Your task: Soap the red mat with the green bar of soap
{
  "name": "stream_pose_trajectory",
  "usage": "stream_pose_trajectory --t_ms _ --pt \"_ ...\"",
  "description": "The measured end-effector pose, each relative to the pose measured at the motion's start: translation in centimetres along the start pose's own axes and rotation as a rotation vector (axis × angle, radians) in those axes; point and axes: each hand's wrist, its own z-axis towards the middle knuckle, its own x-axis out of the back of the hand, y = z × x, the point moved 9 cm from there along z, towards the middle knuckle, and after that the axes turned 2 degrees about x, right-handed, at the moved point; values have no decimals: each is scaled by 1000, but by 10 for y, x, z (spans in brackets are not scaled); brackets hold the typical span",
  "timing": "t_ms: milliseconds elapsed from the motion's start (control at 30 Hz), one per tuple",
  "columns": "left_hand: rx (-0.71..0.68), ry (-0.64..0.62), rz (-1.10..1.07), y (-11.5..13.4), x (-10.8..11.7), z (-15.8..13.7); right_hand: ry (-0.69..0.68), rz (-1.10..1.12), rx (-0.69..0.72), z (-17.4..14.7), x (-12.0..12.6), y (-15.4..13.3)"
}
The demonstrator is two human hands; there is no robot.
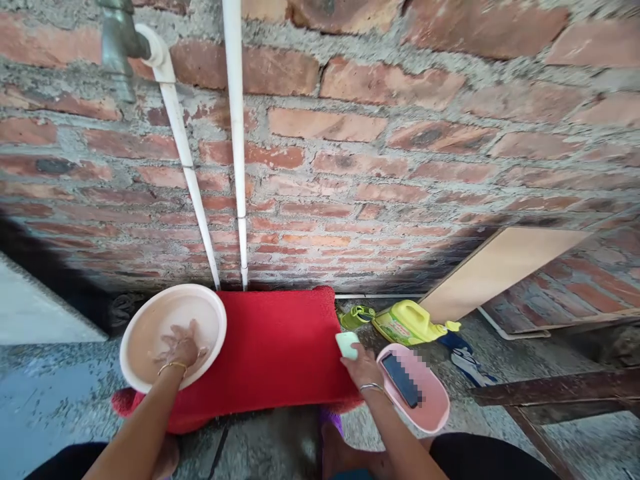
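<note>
My left hand (180, 345) is spread, palm down, in the water of a pale pink basin (131, 327) at the left. The basin stands on the left end of a bench-like surface covered with red cloth (280, 353). Out over the cloth's right edge, my right hand (363, 367) grips a pale green bar of soap (347, 344) between thumb and fingers. Just right of that hand is a pink oval tub (434, 415). Inside it lies a dark flat oblong thing (400, 380), partly pixelated.
A yellow jug (405, 321) and a green bottle-like item (357, 316) lie beyond the cloth's right end. A board (505, 273) leans against the brick wall (345, 160). White pipes (237, 147) and a tap (117, 47) are at upper left. Wooden bars (560, 390) stand right.
</note>
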Motion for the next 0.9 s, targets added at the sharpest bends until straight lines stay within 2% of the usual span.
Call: stream_pose_trajectory --t_ms 67,100,167,267,333,433,500,567,633,700,900 --pt "16 -58 9 -1 0 -3 52 -2 -51 2 12 25" --pt "15 -76 10 -1 1 -4 72 10 -45 0 13 28" --pt "7 -94 17 0 5 -6 82 39 26 -9 3 10" --pt "-1 -129 23 2 9 -10 -54 31 230 -45 -41 -63" --pt "-10 -145 12 3 11 -12 -181 -18 392 -83 -75 -124" --pt "-18 -147 15 4 11 -12 -303 -149 709 -145 -116 -211" --pt "-24 -133 29 4 10 -11 -371 -226 916 -182 -138 -253" --pt "-28 -114 40 4 9 -10 -433 -269 1059 -206 -153 -279" --pt "-22 -104 43 4 7 -8 -467 -286 1103 -212 -160 -288" --pt "-12 -112 36 4 6 -8 -455 -299 1044 -202 -156 -280" --pt "3 -155 -6 6 10 -9 -273 -280 649 -141 -113 -216"
